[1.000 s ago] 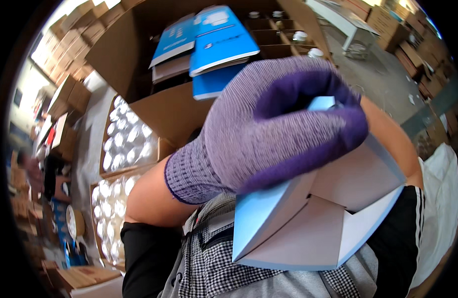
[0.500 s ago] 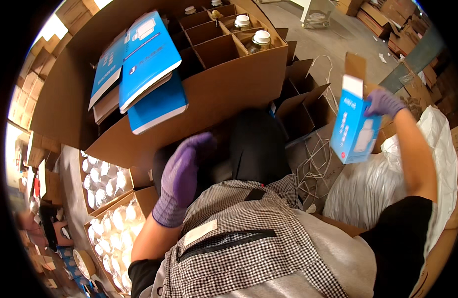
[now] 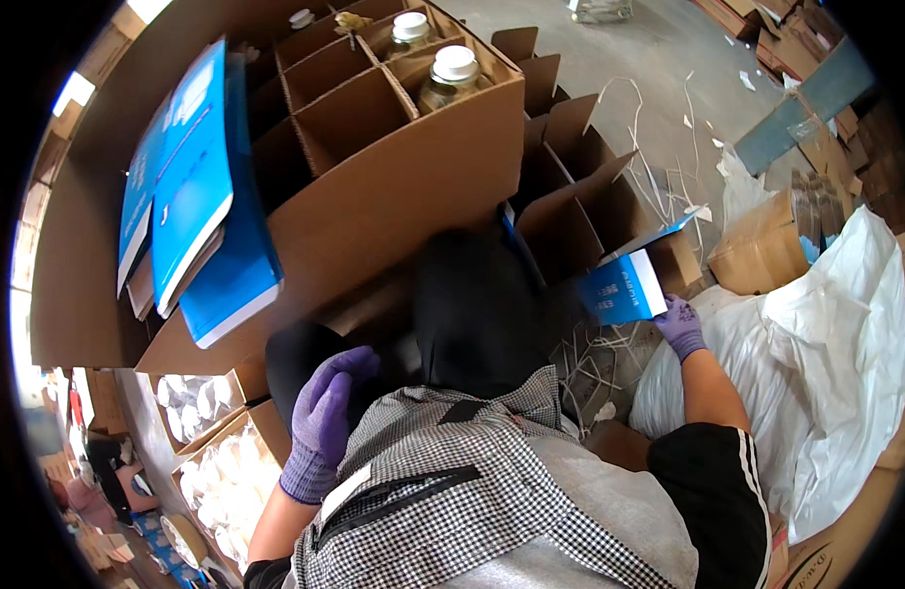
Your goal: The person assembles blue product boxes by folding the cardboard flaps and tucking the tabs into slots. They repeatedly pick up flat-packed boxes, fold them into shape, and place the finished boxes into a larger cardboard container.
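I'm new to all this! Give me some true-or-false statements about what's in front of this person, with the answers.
1. The left hand wears a purple glove. True.
2. The left hand is holding a bottle. False: it is empty.
3. The right hand holds a blue box by its edge. True.
4. The bottles in the divided carton have red caps. False: the caps are white.
5. White plastic sheeting lies on the person's right. True.
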Demonstrator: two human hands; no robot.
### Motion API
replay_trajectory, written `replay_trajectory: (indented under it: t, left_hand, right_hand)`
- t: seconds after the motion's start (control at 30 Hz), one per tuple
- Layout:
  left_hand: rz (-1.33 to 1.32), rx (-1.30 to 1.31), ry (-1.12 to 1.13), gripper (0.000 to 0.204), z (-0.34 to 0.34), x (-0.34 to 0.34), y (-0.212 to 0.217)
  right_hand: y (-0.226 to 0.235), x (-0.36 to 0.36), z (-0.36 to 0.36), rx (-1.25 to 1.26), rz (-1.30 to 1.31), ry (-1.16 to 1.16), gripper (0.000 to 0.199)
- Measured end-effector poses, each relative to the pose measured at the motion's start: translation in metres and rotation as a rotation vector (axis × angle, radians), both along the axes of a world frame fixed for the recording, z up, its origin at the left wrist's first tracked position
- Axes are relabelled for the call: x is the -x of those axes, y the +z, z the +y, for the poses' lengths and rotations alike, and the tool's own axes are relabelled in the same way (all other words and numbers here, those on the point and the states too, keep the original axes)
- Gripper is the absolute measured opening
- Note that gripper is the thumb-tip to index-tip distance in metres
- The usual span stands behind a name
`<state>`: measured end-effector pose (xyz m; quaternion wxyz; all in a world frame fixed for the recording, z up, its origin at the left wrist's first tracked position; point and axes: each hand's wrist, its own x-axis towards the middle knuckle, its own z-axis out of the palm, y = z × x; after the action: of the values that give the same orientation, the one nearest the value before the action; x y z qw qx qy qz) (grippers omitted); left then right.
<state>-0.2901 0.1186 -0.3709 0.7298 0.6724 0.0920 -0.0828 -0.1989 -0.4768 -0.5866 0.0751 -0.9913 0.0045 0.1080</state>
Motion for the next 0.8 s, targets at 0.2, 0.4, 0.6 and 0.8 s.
replay_trajectory:
  t: [0.2, 0.4, 0.6, 0.8]
  left_hand:
    - [-0.023, -0.208, -0.276, 0.047, -0.016, -0.015, 0.002]
    - [-0.003, -0.194, -0.226, 0.044, -0.025, -0.009, 0.006]
    - [-1.027, -1.046, -0.139, 0.054, 0.010, -0.017, 0.104]
    - [-0.791, -1.632, 0.234, 0.087, 0.074, -0.087, 0.146]
  right_hand:
    - [-0.020, 0.029, 0.064, 0.084, -0.022, 0.328, 0.026]
    - [-0.028, 0.040, 0.120, 0.074, -0.034, 0.387, 0.027]
    - [0.040, 0.046, 0.141, -0.024, -0.074, 0.468, 0.030]
    - [0.174, 0.009, 0.230, -0.397, -0.592, 0.566, 0.029]
